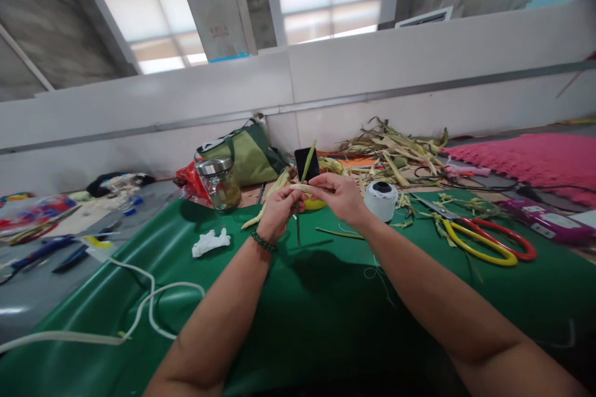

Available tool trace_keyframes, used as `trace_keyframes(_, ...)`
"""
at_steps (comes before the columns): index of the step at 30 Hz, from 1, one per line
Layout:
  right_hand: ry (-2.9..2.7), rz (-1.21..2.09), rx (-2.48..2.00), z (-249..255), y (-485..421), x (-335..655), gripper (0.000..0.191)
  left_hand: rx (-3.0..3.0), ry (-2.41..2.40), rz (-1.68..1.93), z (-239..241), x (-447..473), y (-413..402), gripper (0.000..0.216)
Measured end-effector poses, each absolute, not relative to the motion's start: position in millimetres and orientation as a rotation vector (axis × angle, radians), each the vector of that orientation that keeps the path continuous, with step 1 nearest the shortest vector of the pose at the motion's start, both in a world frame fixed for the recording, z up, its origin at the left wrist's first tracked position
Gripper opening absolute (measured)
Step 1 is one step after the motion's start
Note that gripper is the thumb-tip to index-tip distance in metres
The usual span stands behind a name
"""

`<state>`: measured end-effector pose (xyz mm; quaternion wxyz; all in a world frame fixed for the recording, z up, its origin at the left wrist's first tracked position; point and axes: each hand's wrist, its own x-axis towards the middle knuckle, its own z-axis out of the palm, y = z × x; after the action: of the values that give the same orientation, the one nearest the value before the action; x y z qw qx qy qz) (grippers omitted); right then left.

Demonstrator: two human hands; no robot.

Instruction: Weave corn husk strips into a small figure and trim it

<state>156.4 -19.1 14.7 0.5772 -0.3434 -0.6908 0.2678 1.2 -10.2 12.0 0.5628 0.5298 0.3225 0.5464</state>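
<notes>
My left hand (pixel 278 209), with a dark green bead bracelet at its wrist, pinches a pale husk strip (pixel 303 188) near one end. At the strip's other end the fingers of my right hand (pixel 342 197) are closed on it. A thin green stalk (pixel 309 161) stands upright between the hands, and its lower end comes out below the left fingers. Whether the strip wraps round it is too small to tell. Just behind are a dark phone-like screen (pixel 305 163) and a yellow round object (pixel 315 203), partly hidden by my right hand. Pale husks (pixel 278 188) lie beside my left hand.
On the green mat (pixel 279 310) are a white thread spool (pixel 380 201), large red-and-yellow-handled scissors (pixel 479 236), crumpled white tissue (pixel 211 243) and a white cord (pixel 139 310). Behind stand a glass jar (pixel 220 185), a green bag (pixel 251 152) and piled dry husks (pixel 395 146).
</notes>
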Motion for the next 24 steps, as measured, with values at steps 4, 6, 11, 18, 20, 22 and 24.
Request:
trace_keyframes(4,-1.713,0.382,-0.864,14.5,-20.3,158.9,0.009,1.257,0.67,1.228,19.9,1.2,-19.8,0.026)
trace_keyframes(6,-1.727,0.272,-0.903,15.1,-22.5,158.8,0.009,1.282,0.659,1.217,22.2,0.8,-22.5,0.033)
trace_keyframes(11,-1.722,0.224,-0.994,15.2,-24.8,156.0,0.007,1.397,0.752,1.21,19.1,0.6,-19.8,0.021)
trace_keyframes(18,-1.883,-0.113,-1.041,17.0,-26.2,162.9,0.015,1.218,0.742,1.267,18.6,-2.0,-14.4,0.019)
trace_keyframes(20,-1.981,-0.364,-0.958,17.5,-29.8,160.7,0.019,1.165,0.721,1.277,18.3,-2.8,-13.2,0.018)
trace_keyframes(22,-2.142,-0.548,-0.821,16.5,-33.9,153.6,0.021,1.162,0.695,1.256,16.9,-3.1,-12.1,0.019)
trace_keyframes(24,-2.298,-0.672,-0.731,13.5,-36.6,143.2,0.021,1.181,0.693,1.207,15.1,-3.1,-11.4,0.019)
